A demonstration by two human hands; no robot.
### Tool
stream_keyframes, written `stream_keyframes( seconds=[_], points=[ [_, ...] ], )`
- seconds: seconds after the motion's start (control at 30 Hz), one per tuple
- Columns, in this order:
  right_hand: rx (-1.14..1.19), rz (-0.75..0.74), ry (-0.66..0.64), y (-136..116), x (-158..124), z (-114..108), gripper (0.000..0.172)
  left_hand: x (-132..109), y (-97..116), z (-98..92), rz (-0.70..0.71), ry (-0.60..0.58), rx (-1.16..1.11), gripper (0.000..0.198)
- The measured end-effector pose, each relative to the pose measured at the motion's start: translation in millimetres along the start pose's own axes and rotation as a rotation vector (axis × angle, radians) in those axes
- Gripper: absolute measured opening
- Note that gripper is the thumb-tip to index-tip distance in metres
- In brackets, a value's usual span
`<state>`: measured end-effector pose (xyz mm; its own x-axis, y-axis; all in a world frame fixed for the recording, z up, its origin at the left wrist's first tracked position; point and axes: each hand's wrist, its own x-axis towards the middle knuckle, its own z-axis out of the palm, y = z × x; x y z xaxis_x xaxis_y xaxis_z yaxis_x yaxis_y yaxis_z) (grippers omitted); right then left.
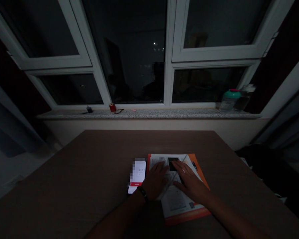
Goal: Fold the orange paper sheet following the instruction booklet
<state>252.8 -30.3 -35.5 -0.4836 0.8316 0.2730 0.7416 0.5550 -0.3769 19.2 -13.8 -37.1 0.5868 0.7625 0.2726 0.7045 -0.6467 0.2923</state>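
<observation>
A window (168, 49) with pale frames spans the far side of the scene, dark behind its panes. Below it, a brown table (89, 172) extends towards the near edge. On the table, right of centre and near the viewer, lies an orange-bordered booklet (186, 216), topped by white printed paper (175, 200); a diagonal edge or crease runs from far right to near left across the paper. Both hands rest upon it: the right hand (191, 182) palm down, fingers extended and grasping nothing visible; the left hand (155, 182), slightly blurred, likewise flattened, though whether its thumb catches the paper's edge cannot be told. The step in hand appears to be pressing or smoothing the paper along this diagonal; the next move seems to call for one palm steadying the paper while the other works along the line. Just left of the booklet lies a phone (139, 171), its screen lit. A dark wristband (142, 193) encircles the left wrist.
</observation>
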Motion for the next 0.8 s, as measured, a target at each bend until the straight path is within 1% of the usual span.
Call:
stream_keyframes(
  seconds=[0.3, 0.43, 0.57, 0.67, 0.73, 0.8],
  points=[
    [0.035, -0.080, -0.061, 13.6, -16.2, -14.3, 0.075, 0.6, 0.2, -0.3, -0.025, -0.022, -0.019, 0.047],
    [0.072, -0.084, -0.082, 19.0, -21.0, -19.0, 0.076, 0.7, 0.3, -1.5, -0.029, -0.031, -0.024, 0.048],
    [0.115, -0.066, -0.085, 18.7, -18.0, -20.4, 0.080, 2.3, 3.1, -4.7, -0.050, -0.037, -0.018, 0.048],
    [0.161, -0.045, -0.094, 16.4, -13.0, -22.1, 0.086, 3.6, 7.4, -7.1, -0.056, -0.017, -0.025, 0.046],
    [0.187, -0.032, -0.095, 15.4, -10.2, -23.3, 0.088, 4.4, 11.1, -8.3, -0.043, -0.003, -0.040, 0.046],
    [0.208, -0.029, -0.089, 15.4, -8.4, -24.0, 0.091, 5.2, 14.8, -8.7, -0.012, -0.008, -0.053, 0.051]
  ],
)
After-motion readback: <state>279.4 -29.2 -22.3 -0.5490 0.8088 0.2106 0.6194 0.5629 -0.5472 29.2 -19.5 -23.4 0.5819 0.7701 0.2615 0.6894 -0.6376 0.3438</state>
